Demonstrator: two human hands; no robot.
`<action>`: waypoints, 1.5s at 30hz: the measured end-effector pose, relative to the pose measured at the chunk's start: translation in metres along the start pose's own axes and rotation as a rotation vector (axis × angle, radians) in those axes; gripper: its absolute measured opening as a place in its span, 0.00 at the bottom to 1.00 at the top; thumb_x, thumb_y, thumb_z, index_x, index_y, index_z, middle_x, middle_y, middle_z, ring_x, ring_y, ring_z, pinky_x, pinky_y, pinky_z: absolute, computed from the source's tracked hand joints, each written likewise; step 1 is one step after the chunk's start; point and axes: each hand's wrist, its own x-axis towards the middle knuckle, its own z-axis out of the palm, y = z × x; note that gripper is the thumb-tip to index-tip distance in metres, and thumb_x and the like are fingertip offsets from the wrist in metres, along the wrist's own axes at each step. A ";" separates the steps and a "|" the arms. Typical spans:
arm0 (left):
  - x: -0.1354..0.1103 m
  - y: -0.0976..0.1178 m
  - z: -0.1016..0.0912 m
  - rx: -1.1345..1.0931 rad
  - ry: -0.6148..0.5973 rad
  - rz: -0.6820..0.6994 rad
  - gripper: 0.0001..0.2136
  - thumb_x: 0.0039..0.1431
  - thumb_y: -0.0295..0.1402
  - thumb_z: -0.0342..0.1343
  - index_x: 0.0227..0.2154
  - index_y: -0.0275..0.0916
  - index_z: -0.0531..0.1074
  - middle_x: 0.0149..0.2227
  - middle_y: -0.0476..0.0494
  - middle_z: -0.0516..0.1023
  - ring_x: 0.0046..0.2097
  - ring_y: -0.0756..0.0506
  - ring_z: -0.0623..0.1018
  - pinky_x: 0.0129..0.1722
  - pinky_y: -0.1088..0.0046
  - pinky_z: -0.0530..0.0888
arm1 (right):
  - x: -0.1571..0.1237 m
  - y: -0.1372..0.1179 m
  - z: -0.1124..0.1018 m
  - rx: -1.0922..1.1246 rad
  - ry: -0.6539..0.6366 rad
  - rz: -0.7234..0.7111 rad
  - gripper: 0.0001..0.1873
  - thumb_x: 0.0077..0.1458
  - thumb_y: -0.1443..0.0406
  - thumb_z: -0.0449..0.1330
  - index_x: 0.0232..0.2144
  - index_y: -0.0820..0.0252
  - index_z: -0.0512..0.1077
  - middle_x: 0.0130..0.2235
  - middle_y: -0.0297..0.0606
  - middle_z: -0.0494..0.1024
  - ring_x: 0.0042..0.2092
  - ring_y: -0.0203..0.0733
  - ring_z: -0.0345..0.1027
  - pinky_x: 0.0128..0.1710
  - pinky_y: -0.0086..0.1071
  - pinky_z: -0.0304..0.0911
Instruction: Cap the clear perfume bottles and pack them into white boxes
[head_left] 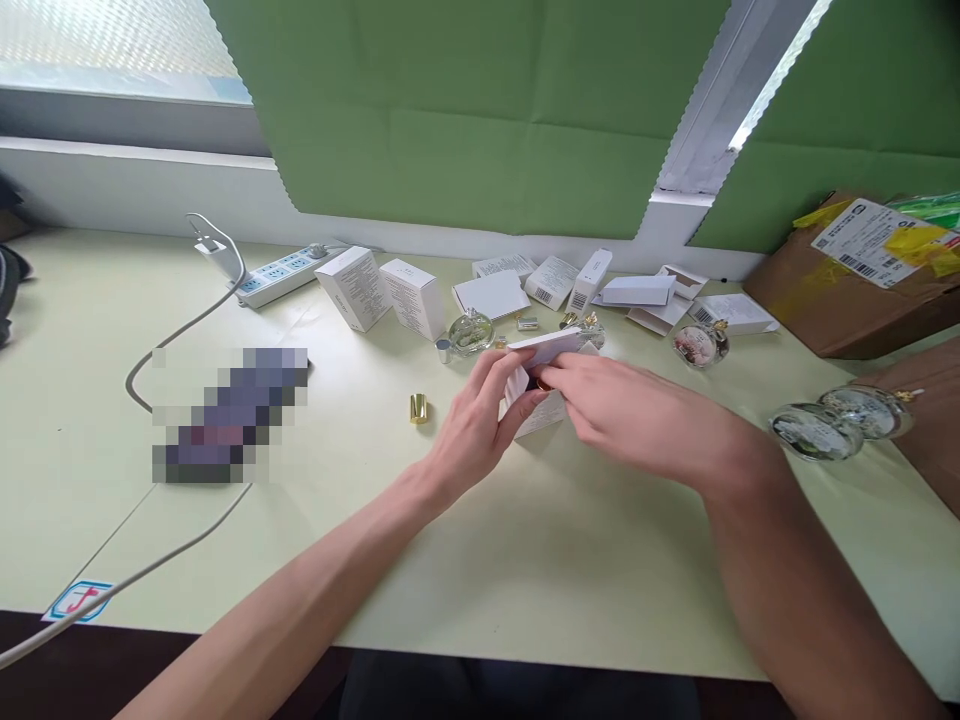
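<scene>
Between my hands a small white carton point(544, 413) stands on the table, its top flap raised. My left hand point(474, 408) grips its left side, thumb at the near edge and fingers behind the flap. My right hand point(619, 400) has closed fingers reaching into the carton's open top. Something dark with an orange-gold glint shows at those fingertips, too hidden to name. Just behind is a round clear glass perfume bottle point(471, 332) with a silver cap point(444, 350) beside it. A gold cap point(418, 408) stands left of my left hand.
White cartons point(491, 295) lie and stand along the back. A floral perfume bottle point(699, 345) and two more glass bottles point(817, 432) are to the right, near a brown cardboard box point(832, 290). Leftward are a power strip point(281, 275), a cable and a blurred-out dark object point(232, 420).
</scene>
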 end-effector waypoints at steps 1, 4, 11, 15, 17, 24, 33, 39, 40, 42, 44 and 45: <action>0.000 0.000 0.000 -0.006 -0.006 0.008 0.18 0.68 0.34 0.52 0.59 0.43 0.61 0.53 0.39 0.69 0.52 0.47 0.75 0.49 0.67 0.80 | -0.002 0.002 0.001 0.017 0.024 -0.021 0.15 0.55 0.77 0.53 0.39 0.57 0.73 0.40 0.41 0.76 0.43 0.47 0.71 0.41 0.38 0.62; -0.001 -0.003 0.001 -0.014 -0.009 0.022 0.19 0.68 0.34 0.52 0.60 0.45 0.60 0.54 0.39 0.70 0.52 0.46 0.75 0.48 0.67 0.80 | -0.005 0.005 -0.001 0.047 0.071 -0.075 0.16 0.54 0.77 0.55 0.38 0.55 0.74 0.42 0.41 0.77 0.46 0.49 0.72 0.46 0.40 0.63; -0.003 -0.012 0.004 -0.072 0.024 0.007 0.20 0.68 0.36 0.53 0.60 0.46 0.59 0.54 0.39 0.71 0.50 0.47 0.77 0.46 0.66 0.81 | -0.014 0.026 -0.038 0.237 0.141 -0.039 0.11 0.62 0.67 0.56 0.42 0.52 0.76 0.44 0.38 0.79 0.45 0.46 0.72 0.43 0.38 0.64; -0.003 -0.014 0.005 -0.107 0.042 0.007 0.19 0.66 0.36 0.55 0.58 0.46 0.60 0.53 0.41 0.73 0.49 0.48 0.78 0.47 0.66 0.81 | -0.009 0.056 -0.013 0.656 0.372 0.171 0.13 0.62 0.53 0.59 0.40 0.55 0.74 0.33 0.35 0.74 0.33 0.38 0.67 0.33 0.33 0.61; -0.003 -0.015 0.004 -0.117 0.045 0.024 0.20 0.66 0.35 0.56 0.58 0.45 0.60 0.54 0.41 0.73 0.49 0.48 0.78 0.47 0.67 0.81 | -0.001 0.064 0.016 0.931 0.487 0.200 0.15 0.60 0.51 0.60 0.41 0.55 0.71 0.32 0.31 0.70 0.29 0.33 0.61 0.31 0.31 0.60; -0.001 -0.018 0.001 -0.096 0.040 0.056 0.17 0.67 0.33 0.55 0.57 0.43 0.65 0.53 0.40 0.76 0.50 0.46 0.79 0.46 0.68 0.82 | 0.010 0.058 0.069 1.298 0.416 0.114 0.19 0.61 0.49 0.58 0.47 0.53 0.71 0.32 0.31 0.67 0.30 0.35 0.60 0.31 0.31 0.58; -0.004 -0.019 0.004 -0.087 0.081 0.098 0.18 0.67 0.32 0.54 0.58 0.45 0.64 0.57 0.39 0.75 0.55 0.45 0.77 0.46 0.68 0.82 | 0.003 0.060 0.076 1.370 0.354 0.098 0.18 0.59 0.47 0.59 0.36 0.55 0.69 0.32 0.32 0.68 0.29 0.35 0.58 0.30 0.32 0.56; -0.002 -0.018 0.006 -0.067 0.085 0.083 0.11 0.67 0.32 0.53 0.51 0.42 0.69 0.53 0.39 0.76 0.52 0.46 0.79 0.43 0.71 0.82 | 0.006 0.058 0.083 1.472 0.337 0.080 0.17 0.60 0.49 0.60 0.32 0.55 0.67 0.30 0.29 0.65 0.28 0.33 0.53 0.30 0.30 0.51; -0.002 -0.017 0.005 -0.053 0.082 0.092 0.09 0.67 0.31 0.53 0.48 0.41 0.71 0.52 0.40 0.77 0.51 0.46 0.79 0.43 0.70 0.81 | 0.005 0.058 0.083 1.478 0.333 0.074 0.16 0.60 0.50 0.60 0.33 0.55 0.68 0.30 0.29 0.65 0.28 0.33 0.53 0.30 0.30 0.50; -0.001 -0.016 0.005 -0.033 0.082 0.110 0.07 0.67 0.30 0.53 0.45 0.40 0.73 0.50 0.40 0.77 0.49 0.46 0.79 0.44 0.71 0.81 | 0.004 0.058 0.082 1.495 0.324 0.075 0.16 0.60 0.50 0.60 0.35 0.56 0.69 0.30 0.29 0.64 0.29 0.33 0.53 0.31 0.30 0.50; -0.001 -0.016 0.005 -0.037 0.083 0.108 0.08 0.67 0.30 0.53 0.46 0.41 0.73 0.50 0.41 0.77 0.50 0.47 0.79 0.43 0.72 0.81 | 0.003 0.057 0.081 1.513 0.312 0.081 0.16 0.60 0.50 0.60 0.35 0.56 0.69 0.30 0.29 0.64 0.29 0.33 0.52 0.31 0.31 0.50; -0.001 -0.016 0.005 -0.049 0.082 0.098 0.10 0.67 0.30 0.53 0.49 0.41 0.72 0.51 0.41 0.77 0.50 0.47 0.79 0.43 0.72 0.81 | 0.003 0.057 0.080 1.516 0.305 0.085 0.17 0.60 0.49 0.60 0.35 0.56 0.69 0.30 0.29 0.63 0.29 0.34 0.52 0.31 0.31 0.50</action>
